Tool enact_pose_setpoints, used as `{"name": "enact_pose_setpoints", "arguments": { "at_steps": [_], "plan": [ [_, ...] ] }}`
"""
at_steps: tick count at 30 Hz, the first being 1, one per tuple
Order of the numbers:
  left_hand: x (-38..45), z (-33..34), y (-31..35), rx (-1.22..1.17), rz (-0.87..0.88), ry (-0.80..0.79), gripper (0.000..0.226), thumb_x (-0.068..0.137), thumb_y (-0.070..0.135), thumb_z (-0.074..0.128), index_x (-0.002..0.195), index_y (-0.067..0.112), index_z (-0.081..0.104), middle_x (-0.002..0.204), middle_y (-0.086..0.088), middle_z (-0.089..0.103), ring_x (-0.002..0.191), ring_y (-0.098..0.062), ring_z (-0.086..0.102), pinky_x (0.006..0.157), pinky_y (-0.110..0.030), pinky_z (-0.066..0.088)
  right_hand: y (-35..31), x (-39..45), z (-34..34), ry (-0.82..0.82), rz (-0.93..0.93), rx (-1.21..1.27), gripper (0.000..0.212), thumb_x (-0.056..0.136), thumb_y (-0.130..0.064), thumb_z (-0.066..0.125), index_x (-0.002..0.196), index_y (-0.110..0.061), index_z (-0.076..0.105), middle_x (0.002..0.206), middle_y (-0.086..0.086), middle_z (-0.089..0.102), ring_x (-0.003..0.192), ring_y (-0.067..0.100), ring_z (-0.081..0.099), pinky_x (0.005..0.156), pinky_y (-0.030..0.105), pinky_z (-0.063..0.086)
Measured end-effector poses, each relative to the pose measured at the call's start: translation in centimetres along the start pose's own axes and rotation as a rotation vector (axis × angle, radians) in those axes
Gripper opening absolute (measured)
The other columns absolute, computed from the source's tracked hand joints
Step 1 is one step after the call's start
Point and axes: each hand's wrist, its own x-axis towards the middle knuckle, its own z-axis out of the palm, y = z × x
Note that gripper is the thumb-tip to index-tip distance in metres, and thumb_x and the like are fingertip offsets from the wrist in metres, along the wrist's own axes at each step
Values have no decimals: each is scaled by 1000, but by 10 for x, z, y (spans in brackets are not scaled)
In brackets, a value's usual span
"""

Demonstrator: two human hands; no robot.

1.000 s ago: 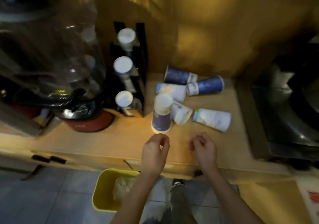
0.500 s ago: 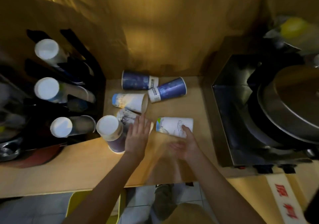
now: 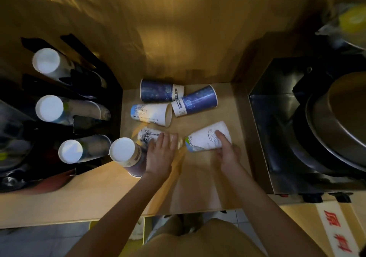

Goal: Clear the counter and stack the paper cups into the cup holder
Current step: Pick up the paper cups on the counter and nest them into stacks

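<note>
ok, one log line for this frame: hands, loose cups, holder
left hand: on fallen white cup | right hand: gripping lying white cup | other loose cups: three lying, one inverted | cup holder: three stacks

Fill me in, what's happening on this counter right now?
A person is gathering loose paper cups off the wooden counter. The right hand grips a white illustrated paper cup lying on its side; the left hand rests on another white illustrated cup. Two blue paper cups and one more white cup lie farther back, untouched. The black cup holder on the left already holds three stacks.
</note>
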Motion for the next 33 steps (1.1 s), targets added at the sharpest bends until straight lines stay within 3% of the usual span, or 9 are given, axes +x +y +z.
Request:
{"name": "enact_pose_setpoints", "arguments": {
  "at_steps": [4,7,11,13,17,23,27,33],
  "plan": [
    [-3,-42,-6,-345,-101,64,98,59,40,78,138,14,26,131,-12,51,122,-31,48,101,-47,41,-18,-15,-14,-199,-544,-425,88,49,-38,85,125,-24,43,125,0,57,112,21,57,92,39,51],
    [-4,-80,-9,-622,-250,225,96,62,38,76,140,11,28,132,-15,48,119,-34,47,94,-47,43,-24,-25,-20,-255,-737,-693,92,52,-39,85,130,-27,38,128,-3,52,115,17,51,95,37,48],
    [1,-128,-7,-975,-356,400,98,59,38,80,139,18,28,136,-8,45,124,-26,43,93,-38,41,-16,-32,-14,-262,-758,-829,91,50,-52,81,128,-31,38,127,-4,58,113,18,56,93,38,50],
    [4,-145,-6,-1107,-353,402,98,57,39,82,139,21,30,137,-2,46,124,-19,44,90,-28,37,-10,-33,-10,-287,-746,-863,88,53,-50,81,128,-31,39,127,-3,59,114,20,57,92,38,50],
    [4,-154,-3,-1248,-320,336,89,54,46,82,130,24,41,125,4,56,113,-15,52,84,-26,40,-6,-35,-6,-288,-731,-817,89,52,-52,81,128,-30,39,127,-3,59,112,18,57,92,38,51],
    [6,-137,13,-1201,-225,240,92,54,52,80,131,26,38,129,3,52,118,-16,50,92,-34,48,-12,-30,-5,-315,-696,-849,91,50,-49,81,126,-26,38,124,1,61,109,22,60,89,40,52],
    [15,-137,26,-1153,-176,208,96,58,49,80,137,25,31,138,2,46,126,-17,43,100,-35,42,-16,-28,-4,-333,-678,-876,87,54,-45,82,126,-25,38,119,4,64,105,24,62,84,37,54],
    [23,-132,29,-1191,-149,210,86,59,42,82,130,23,38,128,0,53,116,-17,50,90,-31,47,-18,-27,-1,-337,-654,-931,89,53,-43,82,126,-25,35,117,4,65,105,25,63,85,41,54]
  ]
}}
